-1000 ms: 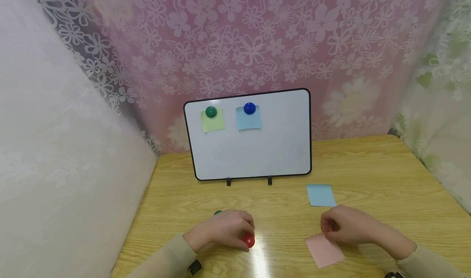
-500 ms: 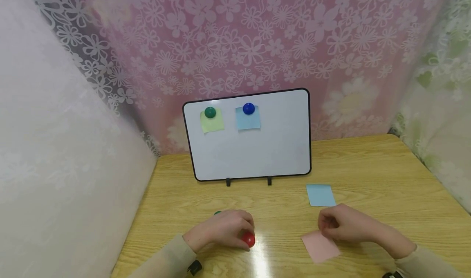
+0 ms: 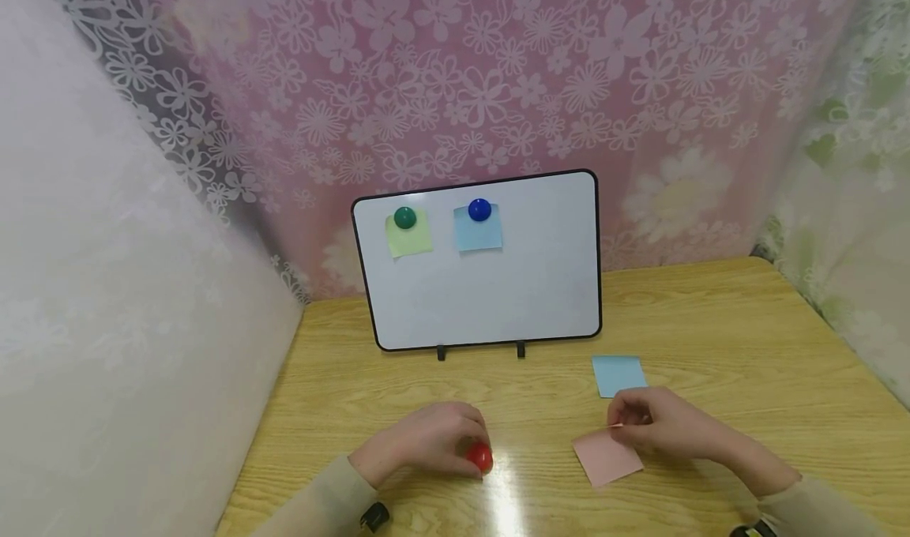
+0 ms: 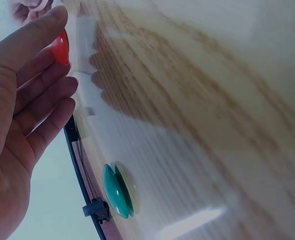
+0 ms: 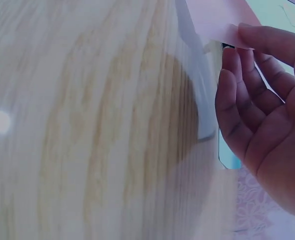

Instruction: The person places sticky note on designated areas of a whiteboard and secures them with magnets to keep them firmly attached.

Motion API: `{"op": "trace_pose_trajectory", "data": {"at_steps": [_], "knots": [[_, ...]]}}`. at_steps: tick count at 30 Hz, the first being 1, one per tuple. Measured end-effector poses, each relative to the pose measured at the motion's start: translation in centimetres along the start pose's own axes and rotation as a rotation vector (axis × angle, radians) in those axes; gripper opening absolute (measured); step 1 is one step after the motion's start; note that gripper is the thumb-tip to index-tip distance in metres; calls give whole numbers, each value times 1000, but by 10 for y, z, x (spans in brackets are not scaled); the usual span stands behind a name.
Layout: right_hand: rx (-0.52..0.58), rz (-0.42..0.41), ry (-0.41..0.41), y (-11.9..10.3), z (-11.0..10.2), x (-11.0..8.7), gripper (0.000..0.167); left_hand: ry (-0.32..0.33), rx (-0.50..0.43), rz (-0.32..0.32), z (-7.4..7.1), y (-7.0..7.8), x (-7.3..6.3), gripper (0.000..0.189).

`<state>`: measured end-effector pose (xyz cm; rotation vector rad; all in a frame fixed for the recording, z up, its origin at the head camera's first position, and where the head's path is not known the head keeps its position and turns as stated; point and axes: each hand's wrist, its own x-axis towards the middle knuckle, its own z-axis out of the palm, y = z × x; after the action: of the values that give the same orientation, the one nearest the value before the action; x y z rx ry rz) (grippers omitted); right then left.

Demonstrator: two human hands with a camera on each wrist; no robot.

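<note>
My left hand (image 3: 437, 441) pinches a red round magnet (image 3: 481, 458) between thumb and fingers, low over the front of the table. In the left wrist view a green magnet (image 4: 116, 192) lies on the tabletop close to that hand; the hand hides it in the head view. A pink sticky note (image 3: 606, 456) hangs from my right hand (image 3: 661, 425), its upper corner pinched by thumb and fingertips. The right wrist view has the pink note (image 5: 215, 17) at the top edge. Just behind the right hand lies a blue sticky note (image 3: 618, 375), flat on the wood.
A whiteboard (image 3: 483, 296) stands upright at the back of the table (image 3: 739, 339) on small black feet (image 3: 521, 350). It bears a green note (image 3: 411, 242) under a green magnet (image 3: 405, 218) and a blue note (image 3: 478, 237) under a blue magnet (image 3: 479, 209). Patterned curtains surround the table.
The right hand has moved slightly left and toward the board, and the pink note has come up with it. The left hand has shifted only a little, still holding the red magnet.
</note>
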<state>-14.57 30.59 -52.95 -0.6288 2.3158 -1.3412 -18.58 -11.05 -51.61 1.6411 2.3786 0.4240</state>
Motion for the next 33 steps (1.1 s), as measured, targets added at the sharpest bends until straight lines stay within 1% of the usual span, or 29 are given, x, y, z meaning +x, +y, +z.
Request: {"op": "trace_pose_trajectory", "data": {"at_steps": [5,8,13,19,24,28,33], "knots": [[84,24,31,-1,0,3,9,12,11,7,-1,-1,-1,29],[105,33,45,-2,0,4,11,14,9,5,-1,-1,0,29],[98,59,63,-3,2,7,14,23,7,-6,-3,-1,0,29],[81,115,121,-6,6,14,22,48,5,-25,-7,-1,0,29],[68,141,179,-12,8,20,25,96,48,-23,-9,-3,-1,32],[65,137,220,-15,10,27,23,135,63,-26,-11,-5,-2,35],[173,120,247,-17,15,37,25,149,76,-66,-15,-7,-4,36]]}}
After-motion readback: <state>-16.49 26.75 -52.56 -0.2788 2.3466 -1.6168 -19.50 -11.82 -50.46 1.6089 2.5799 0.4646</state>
